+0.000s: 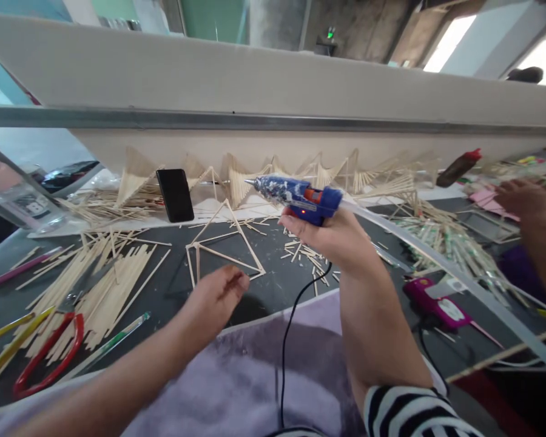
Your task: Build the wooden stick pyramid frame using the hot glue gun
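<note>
Right hand (339, 237): fingers closed round blue plastic glue gun (291, 193). Left hand (218, 292), near grey table's (273, 294) front edge: fingers curled beside pale wooden-stick frame (246, 237); hold cannot be told.

passable: between stick frame (227, 256) and offcuts (306, 252) | left obstacles: scissors (70, 299), sticks (130, 285)

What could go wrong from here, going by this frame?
The right hand holds a blue glue gun with its light lit; the nozzle may be hot and could burn skin.
The thin stick frame stands close by the left hand, so a bump might shift it.
The black cord hangs between the arms and could snag.
</note>
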{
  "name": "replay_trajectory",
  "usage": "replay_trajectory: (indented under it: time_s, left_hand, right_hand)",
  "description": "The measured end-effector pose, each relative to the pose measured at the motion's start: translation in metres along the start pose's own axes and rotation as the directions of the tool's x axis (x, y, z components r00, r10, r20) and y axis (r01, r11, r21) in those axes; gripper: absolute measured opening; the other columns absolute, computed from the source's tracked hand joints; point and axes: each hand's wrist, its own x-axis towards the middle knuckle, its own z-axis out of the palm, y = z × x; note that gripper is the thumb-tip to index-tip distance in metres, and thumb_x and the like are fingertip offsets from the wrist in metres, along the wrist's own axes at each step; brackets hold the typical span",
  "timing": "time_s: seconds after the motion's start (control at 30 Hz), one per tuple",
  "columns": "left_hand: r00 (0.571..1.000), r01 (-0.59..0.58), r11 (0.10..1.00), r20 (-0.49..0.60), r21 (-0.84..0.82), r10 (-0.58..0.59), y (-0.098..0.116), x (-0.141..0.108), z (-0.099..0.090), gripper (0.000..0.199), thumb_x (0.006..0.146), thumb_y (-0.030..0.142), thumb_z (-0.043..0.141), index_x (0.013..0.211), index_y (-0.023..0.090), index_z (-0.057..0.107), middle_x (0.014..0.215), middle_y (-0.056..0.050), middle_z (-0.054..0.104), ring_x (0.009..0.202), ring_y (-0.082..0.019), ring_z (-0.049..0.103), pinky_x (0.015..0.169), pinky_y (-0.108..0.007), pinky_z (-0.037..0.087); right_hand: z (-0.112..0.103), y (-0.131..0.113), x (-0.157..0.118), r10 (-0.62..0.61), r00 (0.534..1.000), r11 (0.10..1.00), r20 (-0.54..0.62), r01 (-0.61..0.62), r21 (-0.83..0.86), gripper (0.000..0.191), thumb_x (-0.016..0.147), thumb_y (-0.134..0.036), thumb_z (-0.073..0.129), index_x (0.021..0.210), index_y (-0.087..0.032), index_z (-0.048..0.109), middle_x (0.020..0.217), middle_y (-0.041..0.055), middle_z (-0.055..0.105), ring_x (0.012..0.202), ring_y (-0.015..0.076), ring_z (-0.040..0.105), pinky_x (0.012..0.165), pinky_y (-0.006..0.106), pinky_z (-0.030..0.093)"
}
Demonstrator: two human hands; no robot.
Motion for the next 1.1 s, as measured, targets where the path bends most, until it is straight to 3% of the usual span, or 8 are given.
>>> replay_trajectory:
  time_s: [0.03,0.13,0.2,0.3,0.47,0.67,0.8,1.1]
  left_hand:
    - [0.998,0.054,0.995,0.050,-0.087,-0.050,-0.009,0.000,0.015,0.020,0.071,0.038,0.063,0.080,0.021,0.063,0.075,-0.003,0.061,0.069,-0.016,0.059,0.063,-0.027,0.051]
    - [0.959,0.260,0.870,0.008,-0.420,-0.283,-0.033,0.011,0.039,0.033,0.073,0.035,0.063,0.102,0.020,0.054,0.101,-0.007,0.058,0.088,-0.018,0.062,0.075,-0.032,0.053]
    - [0.921,0.336,0.744,0.034,-0.578,-0.389,-0.038,0.021,0.045,0.031,0.074,0.030,0.063,0.100,0.019,0.051,0.096,-0.006,0.057,0.084,-0.017,0.063,0.074,-0.033,0.054]
    - [0.909,0.377,0.654,0.128,-0.655,-0.396,-0.039,0.033,0.055,0.025,0.072,0.028,0.066,0.089,0.017,0.052,0.082,-0.003,0.057,0.070,-0.014,0.065,0.066,-0.030,0.056]
    - [0.917,0.358,0.699,0.094,-0.619,-0.388,-0.045,0.051,0.070,0.030,0.070,0.038,0.065,0.086,0.014,0.057,0.087,-0.008,0.063,0.059,-0.015,0.065,0.054,-0.027,0.055]
    - [0.933,0.299,0.744,0.018,-0.597,-0.360,-0.049,0.065,0.039,0.028,0.072,0.032,0.060,0.090,0.012,0.057,0.090,-0.009,0.062,0.058,-0.015,0.066,0.051,-0.025,0.053]
    - [0.909,0.326,0.726,-0.010,-0.605,-0.417,-0.057,0.069,0.021,0.028,0.071,0.025,0.058,0.095,0.012,0.054,0.088,-0.008,0.062,0.059,-0.014,0.065,0.051,-0.025,0.052]
    - [0.936,0.333,0.789,0.079,-0.516,-0.344,-0.069,0.071,0.028,0.027,0.067,0.022,0.057,0.093,0.014,0.055,0.075,-0.002,0.060,0.052,-0.013,0.063,0.047,-0.026,0.052]
  right_hand:
    - [0.001,0.000,0.000,-0.013,1.000,1.000,0.004,0.013,-0.024,0.019,0.073,-0.040,0.063,0.079,-0.022,0.064,0.073,0.0011,0.064,0.069,0.0190,0.060,0.058,0.030,0.048]
    - [0.003,0.001,0.001,-0.039,0.999,0.996,0.038,0.041,-0.076,0.022,0.074,-0.042,0.060,0.079,-0.021,0.064,0.073,0.0009,0.065,0.069,0.0193,0.061,0.060,0.031,0.048]
    - [0.003,0.002,0.001,-0.046,0.997,0.995,0.056,0.050,-0.086,0.023,0.075,-0.043,0.059,0.081,-0.021,0.065,0.073,0.0010,0.066,0.071,0.0196,0.061,0.061,0.031,0.048]
    - [0.003,0.003,0.002,-0.054,0.996,0.996,0.073,0.059,-0.071,0.023,0.075,-0.042,0.060,0.086,-0.022,0.065,0.076,0.0005,0.067,0.073,0.0189,0.061,0.061,0.030,0.048]
    - [0.005,0.004,0.003,-0.032,0.990,0.999,0.136,0.034,-0.012,0.024,0.076,-0.040,0.059,0.089,-0.021,0.064,0.080,0.0011,0.067,0.074,0.0178,0.061,0.063,0.029,0.047]
    - [0.012,0.010,0.007,-0.015,0.988,0.998,0.155,0.025,-0.059,0.023,0.074,-0.040,0.060,0.086,-0.020,0.064,0.078,0.0020,0.066,0.072,0.0173,0.059,0.062,0.028,0.046]
    - [0.024,0.019,0.010,0.017,0.974,0.994,0.228,0.008,-0.107,0.025,0.075,-0.041,0.058,0.089,-0.021,0.063,0.075,0.0012,0.064,0.067,0.0159,0.057,0.057,0.026,0.043]
    - [0.040,0.027,0.010,0.041,0.947,0.977,0.319,0.028,-0.211,0.020,0.071,-0.036,0.062,0.083,-0.020,0.064,0.069,0.0007,0.062,0.064,0.0146,0.053,0.055,0.024,0.038]
